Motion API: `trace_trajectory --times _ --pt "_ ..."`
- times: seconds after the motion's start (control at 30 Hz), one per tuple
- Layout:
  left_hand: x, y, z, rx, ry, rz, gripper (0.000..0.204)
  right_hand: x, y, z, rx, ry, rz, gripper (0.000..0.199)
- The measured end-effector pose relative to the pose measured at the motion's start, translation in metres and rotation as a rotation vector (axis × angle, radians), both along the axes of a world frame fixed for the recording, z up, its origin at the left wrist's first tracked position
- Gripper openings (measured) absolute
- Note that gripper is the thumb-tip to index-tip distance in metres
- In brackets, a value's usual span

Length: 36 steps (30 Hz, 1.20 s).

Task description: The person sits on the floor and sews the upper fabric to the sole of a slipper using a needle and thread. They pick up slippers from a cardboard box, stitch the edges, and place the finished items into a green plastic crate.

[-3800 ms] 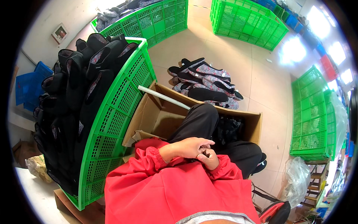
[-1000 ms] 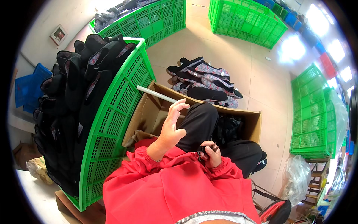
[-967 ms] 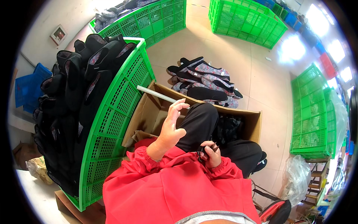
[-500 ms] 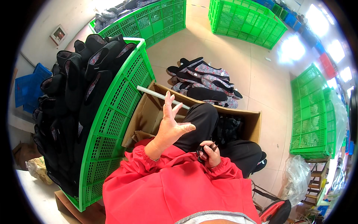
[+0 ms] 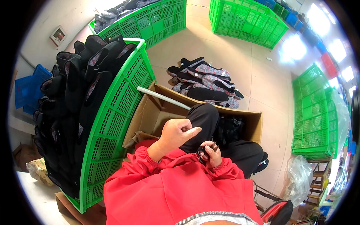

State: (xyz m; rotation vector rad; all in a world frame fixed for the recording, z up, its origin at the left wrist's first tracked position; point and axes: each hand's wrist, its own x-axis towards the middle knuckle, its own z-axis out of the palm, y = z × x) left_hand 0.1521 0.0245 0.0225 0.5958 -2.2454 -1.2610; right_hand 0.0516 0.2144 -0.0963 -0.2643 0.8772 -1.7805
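My left hand (image 5: pixel 175 135) hangs over my lap in front of my left knee, its fingers curled into a loose fist and the thumb pointing right. Nothing shows in it. My right hand (image 5: pixel 213 156) rests against the red apron (image 5: pixel 180 183), closed round small dark snips (image 5: pixel 215 146) whose pointed ends stick out by the thumb; the rest is mostly hidden by the fingers. Beyond my knees stands an open cardboard box (image 5: pixel 165 108) with dark things (image 5: pixel 229 129) inside. A pale rod (image 5: pixel 163 98) lies across the box's left corner.
Close at left, a green plastic crate (image 5: pixel 112 123) is heaped with black slippers (image 5: pixel 71 90). Patterned slippers with black soles (image 5: pixel 210 84) lie piled on the floor past the box. More green crates (image 5: pixel 247 22) stand farther off. Clear plastic (image 5: pixel 299 178) lies at right.
My left hand has gone from raised, spread fingers to a curled fist and come down slightly. The right hand keeps its place and hold.
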Motion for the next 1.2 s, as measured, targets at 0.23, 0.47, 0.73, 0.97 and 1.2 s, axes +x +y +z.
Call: trace_trajectory --times 0.23,0.47,0.73,0.97,1.2 --pt "0.003 0.0 0.0 0.06 0.115 0.102 0.041 0.002 -0.001 -0.004 -0.044 -0.012 -0.009 0.016" --pt "0.007 -0.004 -0.012 0.119 0.227 0.14 0.042 0.001 0.0 -0.007 -0.046 -0.009 -0.005 0.015" --pt "0.011 -0.006 -0.011 0.274 0.282 0.1 0.037 0.001 0.0 -0.007 -0.033 -0.011 -0.009 0.015" --pt "0.011 -0.007 -0.016 0.249 0.312 0.1 0.033 0.001 -0.001 -0.007 -0.024 -0.012 -0.011 0.015" --pt "0.011 -0.013 -0.022 0.199 0.338 0.147 0.026 0.001 -0.001 -0.009 -0.026 -0.018 -0.015 0.015"
